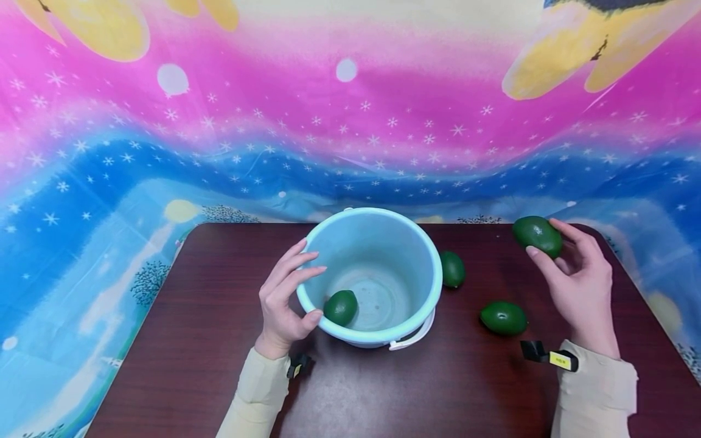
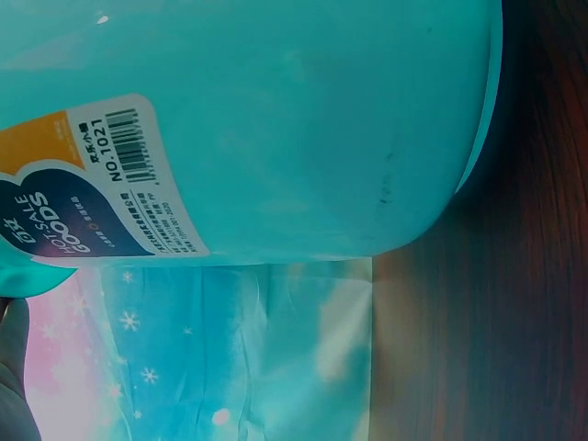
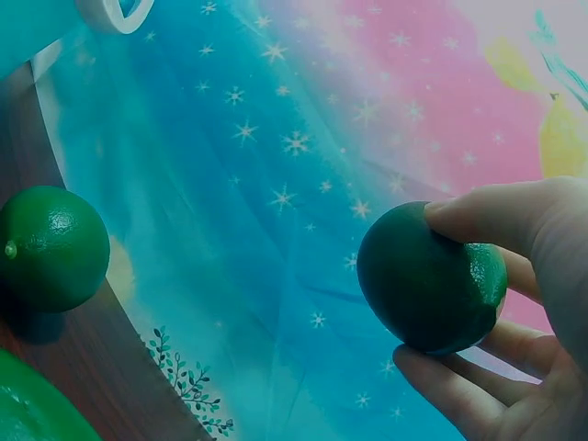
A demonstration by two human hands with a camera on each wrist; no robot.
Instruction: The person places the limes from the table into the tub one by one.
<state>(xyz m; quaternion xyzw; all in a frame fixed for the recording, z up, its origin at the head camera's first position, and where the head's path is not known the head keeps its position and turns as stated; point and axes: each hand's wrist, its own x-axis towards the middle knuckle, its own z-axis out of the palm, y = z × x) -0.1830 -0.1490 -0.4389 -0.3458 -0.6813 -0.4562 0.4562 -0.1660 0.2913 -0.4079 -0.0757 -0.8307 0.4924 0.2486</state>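
A light blue bucket stands in the middle of a dark wooden table, with one green lime lying inside it. My left hand holds the bucket's left rim, thumb and fingers curled around it; the left wrist view shows the bucket's wall and its label up close. My right hand holds another lime raised above the table's right side, pinched between thumb and fingers. Two more limes lie on the table right of the bucket.
A colourful cloth with pink and blue bands and white stars hangs behind and around the table. The bucket's white handle rests folded down at its front. In the right wrist view a lime sits on the table near its edge.
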